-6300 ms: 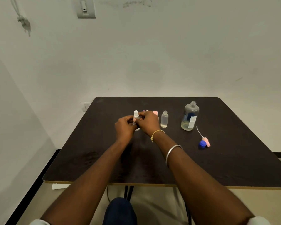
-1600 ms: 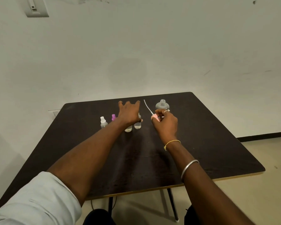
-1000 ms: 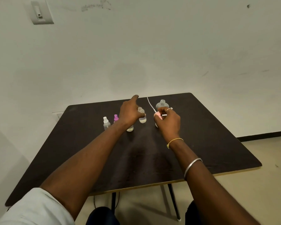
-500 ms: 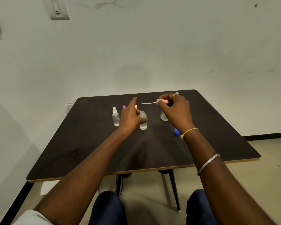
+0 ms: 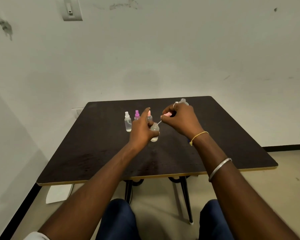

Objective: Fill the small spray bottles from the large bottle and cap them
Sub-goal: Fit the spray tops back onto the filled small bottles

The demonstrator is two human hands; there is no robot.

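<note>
My left hand (image 5: 142, 129) grips a small clear uncapped bottle (image 5: 154, 133) standing on the dark table (image 5: 100, 153). My right hand (image 5: 180, 120) pinches a pink spray cap (image 5: 167, 115); its thin white tube (image 5: 159, 122) slants down into the bottle's mouth. Behind my left hand stand three capped small bottles: white-capped (image 5: 127, 121), purple-capped (image 5: 137, 115) and pink-capped (image 5: 149, 115), the last partly hidden by my fingers. The large clear bottle (image 5: 183, 101) shows only its neck behind my right hand.
A sliver of a blue cap (image 5: 188, 140) shows beside my right wrist. A white sheet (image 5: 59, 193) lies on the floor under the table's left corner. Walls stand close behind and to the left.
My right hand brought the pink cap down and left, so its tube now enters the bottle's mouth. My left hand keeps its grip on the bottle.
</note>
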